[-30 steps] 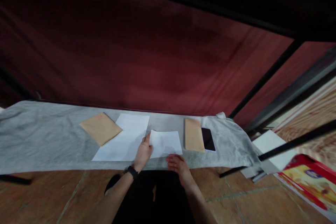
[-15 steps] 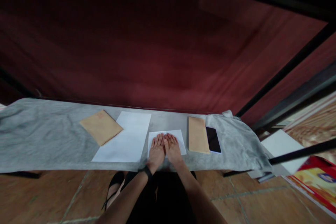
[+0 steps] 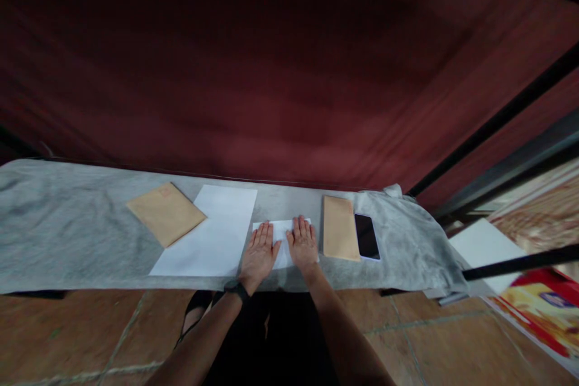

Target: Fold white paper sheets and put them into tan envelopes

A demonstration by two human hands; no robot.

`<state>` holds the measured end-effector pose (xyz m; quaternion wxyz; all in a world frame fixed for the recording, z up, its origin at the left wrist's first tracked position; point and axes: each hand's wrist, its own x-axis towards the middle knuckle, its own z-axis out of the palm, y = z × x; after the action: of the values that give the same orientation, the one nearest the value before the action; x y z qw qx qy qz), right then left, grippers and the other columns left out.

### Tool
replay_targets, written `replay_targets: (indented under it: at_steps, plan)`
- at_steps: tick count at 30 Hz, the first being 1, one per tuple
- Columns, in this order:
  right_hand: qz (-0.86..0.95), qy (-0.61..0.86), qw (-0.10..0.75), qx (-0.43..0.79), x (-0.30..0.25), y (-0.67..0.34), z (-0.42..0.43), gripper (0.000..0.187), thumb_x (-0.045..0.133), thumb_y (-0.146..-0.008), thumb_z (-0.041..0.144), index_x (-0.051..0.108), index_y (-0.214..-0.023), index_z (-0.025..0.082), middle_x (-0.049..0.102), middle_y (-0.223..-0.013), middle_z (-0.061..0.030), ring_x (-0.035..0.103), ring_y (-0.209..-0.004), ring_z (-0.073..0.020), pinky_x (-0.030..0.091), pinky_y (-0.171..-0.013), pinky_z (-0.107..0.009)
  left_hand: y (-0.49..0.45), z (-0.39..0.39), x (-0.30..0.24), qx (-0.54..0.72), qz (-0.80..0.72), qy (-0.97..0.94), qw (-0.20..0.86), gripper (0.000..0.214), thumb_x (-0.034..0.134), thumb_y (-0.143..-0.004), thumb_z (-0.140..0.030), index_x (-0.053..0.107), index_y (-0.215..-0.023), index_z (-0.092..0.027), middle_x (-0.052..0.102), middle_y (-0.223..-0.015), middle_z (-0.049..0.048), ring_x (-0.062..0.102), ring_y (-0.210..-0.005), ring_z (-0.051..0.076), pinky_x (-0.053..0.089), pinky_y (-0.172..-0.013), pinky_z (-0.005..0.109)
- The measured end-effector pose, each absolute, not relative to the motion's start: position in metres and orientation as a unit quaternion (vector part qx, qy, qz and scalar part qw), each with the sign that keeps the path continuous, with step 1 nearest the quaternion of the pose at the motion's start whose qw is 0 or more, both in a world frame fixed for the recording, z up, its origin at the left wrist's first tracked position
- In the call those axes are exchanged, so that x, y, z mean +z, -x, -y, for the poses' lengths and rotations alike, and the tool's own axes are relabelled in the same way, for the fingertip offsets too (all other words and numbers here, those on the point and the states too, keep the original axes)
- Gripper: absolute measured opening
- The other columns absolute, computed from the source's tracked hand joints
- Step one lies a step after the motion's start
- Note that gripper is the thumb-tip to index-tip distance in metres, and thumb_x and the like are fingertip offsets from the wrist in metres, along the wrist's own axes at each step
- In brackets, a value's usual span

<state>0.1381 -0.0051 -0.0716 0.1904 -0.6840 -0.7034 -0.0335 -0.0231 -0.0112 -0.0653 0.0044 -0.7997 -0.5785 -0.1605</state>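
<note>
Flat on the left part of a small white sheet of paper (image 3: pixel 283 256) lies my left hand (image 3: pixel 259 254), fingers stretched out. My right hand (image 3: pixel 302 243) presses the right part of the same sheet, its fingers also straight. A strip of the paper shows between the two thumbs; much of the rest is hidden under the palms. To the left of my hands is a larger white sheet (image 3: pixel 221 235), with a brown envelope (image 3: pixel 167 214) overlapping its left edge. Another brown envelope (image 3: pixel 340 228) lies just to the right of my right hand.
A dark-screened phone (image 3: pixel 367 236) lies beside the right envelope. Everything rests on a narrow surface covered with grey cloth (image 3: pixel 76 229). Behind it hangs dark red fabric (image 3: pixel 271 102). Black metal bars (image 3: pixel 520 262) and a red printed box (image 3: pixel 543 307) are at the right.
My hands have slid apart across the small sheet, the left one leftward and the right one rightward. Earlier they lay side by side, touching at the middle.
</note>
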Motion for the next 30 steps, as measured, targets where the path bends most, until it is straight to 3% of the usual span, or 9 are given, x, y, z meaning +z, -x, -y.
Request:
replay_targets:
  at_steps: [6,10,12,19,24,30]
  plan:
    - [0.687,0.688,0.222,-0.070,-0.080,-0.138,0.007,0.057,0.034,-0.105,0.039,0.038,-0.152,0.006,0.039,-0.155,-0.0212,0.037,-0.145,-0.0310,0.028,-0.118,-0.050,0.036,0.039,-0.070,-0.165,0.598,0.784,0.032,0.063,0.033,-0.101,-0.041,0.041,-0.149,-0.001,0.039,-0.155,0.0229,0.035,-0.146,0.032,0.027,-0.120,0.051]
    - [0.685,0.694,0.211,-0.058,-0.079,-0.138,0.005,0.058,0.035,-0.104,0.039,0.038,-0.151,0.006,0.039,-0.155,-0.0215,0.036,-0.145,-0.0307,0.027,-0.118,-0.049,0.040,0.064,-0.069,-0.130,0.506,0.852,0.031,0.049,0.034,-0.102,-0.034,0.044,-0.149,-0.024,0.044,-0.155,0.0091,0.038,-0.145,0.028,0.025,-0.119,0.059]
    - [0.686,0.696,0.203,-0.053,-0.077,-0.139,0.004,0.058,0.035,-0.104,0.038,0.038,-0.151,0.006,0.040,-0.155,-0.0213,0.037,-0.145,-0.0303,0.028,-0.118,-0.049,0.045,0.068,-0.067,-0.098,0.473,0.875,0.021,0.046,0.034,-0.102,-0.027,0.047,-0.146,-0.030,0.048,-0.153,0.0052,0.042,-0.143,0.026,0.030,-0.117,0.059]
    - [0.691,0.701,0.169,-0.050,-0.071,-0.142,0.022,0.054,0.036,-0.103,0.032,0.041,-0.149,0.003,0.042,-0.154,-0.0203,0.038,-0.145,-0.0283,0.029,-0.118,-0.045,0.057,0.057,-0.060,-0.020,0.411,0.911,0.018,0.065,0.036,-0.084,0.004,0.052,-0.142,-0.020,0.052,-0.149,0.0131,0.047,-0.139,0.024,0.039,-0.113,0.049]
    - [0.704,0.693,0.153,-0.028,-0.069,-0.142,0.049,0.054,0.038,-0.104,0.032,0.039,-0.151,0.005,0.039,-0.156,-0.0195,0.036,-0.146,-0.0260,0.027,-0.119,-0.044,0.053,0.064,-0.048,-0.026,0.376,0.926,0.031,0.054,0.039,-0.081,0.008,0.063,-0.126,-0.010,0.062,-0.136,0.0209,0.058,-0.129,0.027,0.049,-0.104,0.043]
    - [0.725,0.669,0.163,0.012,-0.065,-0.125,0.070,0.050,0.034,-0.105,0.033,0.043,-0.150,0.013,0.041,-0.156,-0.0116,0.037,-0.146,-0.0225,0.029,-0.119,-0.041,0.064,0.066,-0.036,-0.058,0.387,0.920,0.005,0.052,0.039,-0.081,0.008,0.064,-0.120,-0.013,0.065,-0.132,0.0176,0.062,-0.124,0.026,0.051,-0.102,0.043]
